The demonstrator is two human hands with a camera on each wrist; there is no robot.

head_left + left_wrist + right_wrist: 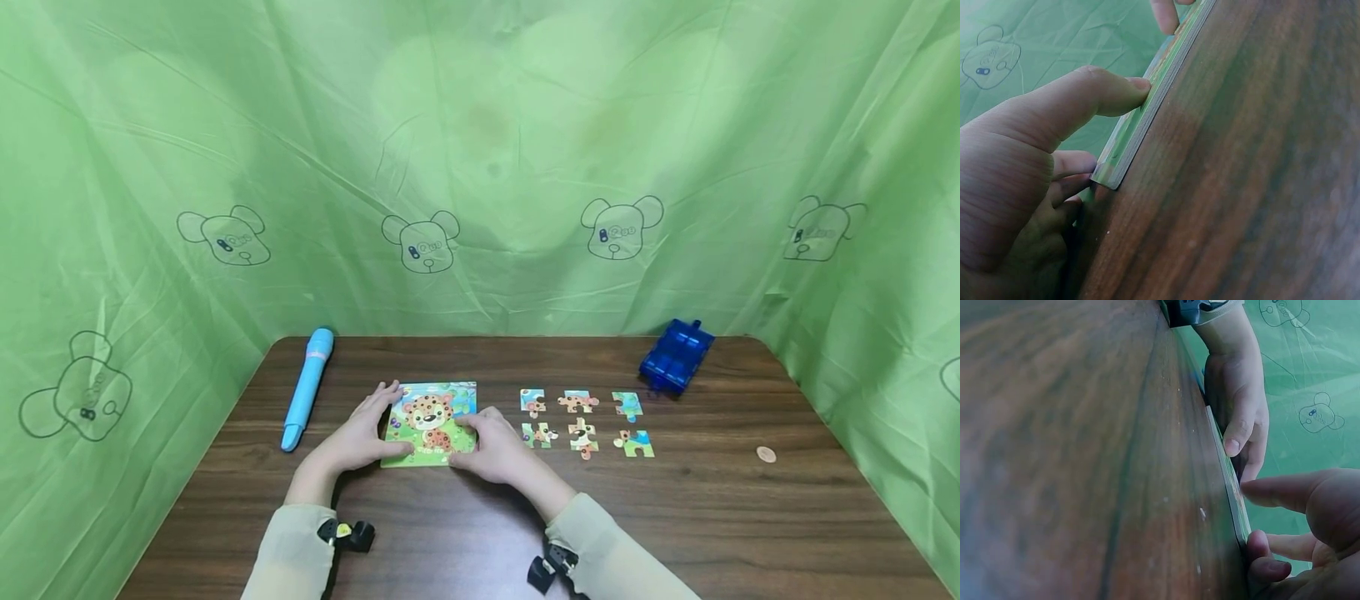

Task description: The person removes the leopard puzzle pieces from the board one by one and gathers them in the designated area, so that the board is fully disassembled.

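A square puzzle board (429, 442) with a spotted leopard cub on green grass lies on the wooden table. My left hand (365, 431) holds its left side, thumb on the top face and fingers along the edge. In the left wrist view the left thumb (1119, 94) presses near the board's corner (1110, 178). At the right side, my right hand (495, 447) grips the board, one finger over the picture and the thumb at the near edge. Curled fingertips (1260, 545) meet the board's edge in the right wrist view.
Several loose jigsaw pieces (582, 433) lie in two rows right of the board. Behind them is a translucent blue plastic case (677, 357). A light blue stick-shaped object (306, 392) lies at the left, a small pale disc (766, 454) at the right. Green curtains (480, 167) surround the table (712, 517).
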